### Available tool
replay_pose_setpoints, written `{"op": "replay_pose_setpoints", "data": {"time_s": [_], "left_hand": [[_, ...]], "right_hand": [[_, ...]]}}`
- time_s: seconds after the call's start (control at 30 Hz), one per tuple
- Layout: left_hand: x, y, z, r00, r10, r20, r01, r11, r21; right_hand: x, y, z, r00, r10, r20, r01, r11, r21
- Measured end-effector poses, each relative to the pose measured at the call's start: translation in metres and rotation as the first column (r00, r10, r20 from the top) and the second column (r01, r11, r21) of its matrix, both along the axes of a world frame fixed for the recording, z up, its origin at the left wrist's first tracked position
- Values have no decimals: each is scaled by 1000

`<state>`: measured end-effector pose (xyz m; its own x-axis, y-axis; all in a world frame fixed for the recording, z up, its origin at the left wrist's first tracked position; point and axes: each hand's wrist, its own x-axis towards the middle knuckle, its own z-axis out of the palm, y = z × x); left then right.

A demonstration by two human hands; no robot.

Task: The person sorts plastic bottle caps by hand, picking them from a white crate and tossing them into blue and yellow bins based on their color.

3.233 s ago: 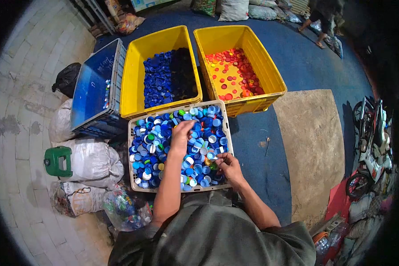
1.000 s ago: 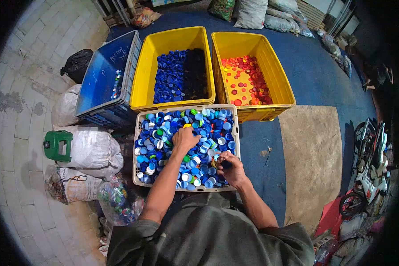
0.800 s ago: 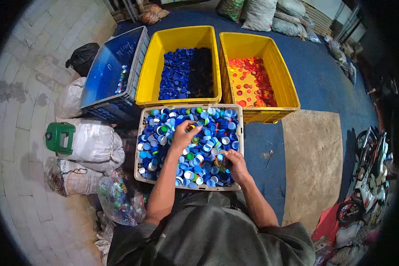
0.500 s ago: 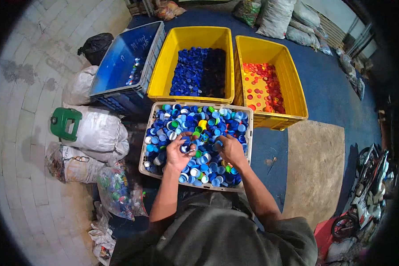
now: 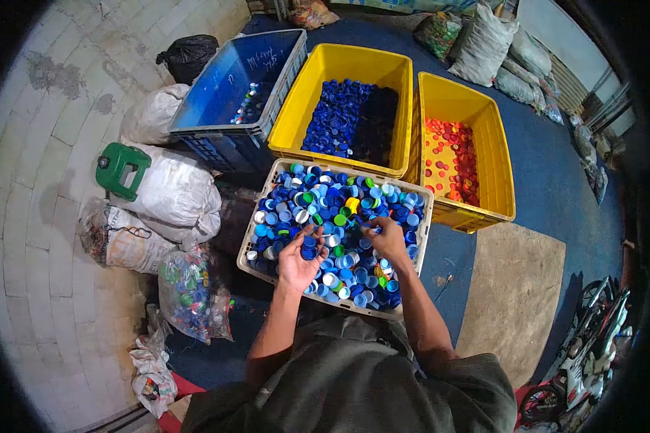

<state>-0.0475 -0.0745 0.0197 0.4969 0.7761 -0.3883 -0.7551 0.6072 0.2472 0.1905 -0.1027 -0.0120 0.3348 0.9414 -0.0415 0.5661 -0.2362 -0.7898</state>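
A white crate [image 5: 248, 250] heaped with bottle caps in blue, white, green and yellow stands right in front of me. My left hand [image 5: 297, 268] is palm up over its near left part, fingers curled around dark blue bottle caps [image 5: 309, 249]. My right hand [image 5: 388, 242] is over the right half of the heap, knuckles up, with thumb and fingers drawn together; what lies between them is hidden. A yellow cap [image 5: 352, 205] and a green cap [image 5: 340, 219] show on the heap between and beyond the hands.
Behind the crate stand a blue bin [image 5: 213, 94] with a few caps, a yellow bin [image 5: 285, 137] of dark blue caps and another yellow bin [image 5: 500, 173] of red caps. Sacks [image 5: 173, 191] and a green jerrycan [image 5: 115, 173] line the left wall; a motorcycle [image 5: 581, 346] is at right.
The view has turned, shifting the bins and crate to the right in the picture. Both hands stay over the caps, the left still cupping blue ones.
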Motion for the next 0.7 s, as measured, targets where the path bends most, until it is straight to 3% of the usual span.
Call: {"op": "replay_pose_setpoints", "data": {"time_s": [0.03, 0.07, 0.1, 0.13, 0.23, 0.27, 0.37, 0.5, 0.6, 0.63, 0.7], "left_hand": [[2, 0, 4, 1000, 16, -5, -16, 1000, -1], [5, 0, 7, 999, 30, -10, -31, 1000, -2], [7, 0, 10, 999, 44, -16, -44, 999, -2], [9, 0, 8, 999, 43, -7, -43, 999, 2], [15, 3, 0, 999, 26, 19, -26, 1000, -5], [16, 4, -4, 1000, 15, 23, -14, 1000, -24], [27, 6, 4, 1000, -8, 12, 9, 997, -79], [47, 14, 5, 998, -40, -43, 33, 989, -146], [63, 34, -5, 997, -60, -53, 50, 986, -159], [71, 48, -11, 993, -102, -52, 94, 985, -142], [98, 85, -19, 983, -32, -181, -9, 976, -219]], "right_hand": [[4, -3, 1, 946, -35, -322, 23, 999, -40], [9, -6, 2, 790, -78, -608, 34, 996, -85], [10, -9, 8, 548, -126, -827, 31, 991, -131], [6, -12, 11, 348, -110, -931, 86, 993, -85], [-4, -24, 36, -21, -141, -990, 148, 979, -143], [-6, -29, 36, -94, -159, -983, 138, 976, -171], [-17, -39, 35, -208, -195, -959, 129, 966, -224], [-32, -36, 41, -272, -282, -920, 157, 930, -331], [-34, -17, 33, -374, -235, -897, 288, 890, -353], [-29, -4, 23, -334, -227, -915, 291, 898, -330], [-13, 34, 4, -254, -213, -944, 293, 913, -285]]}}
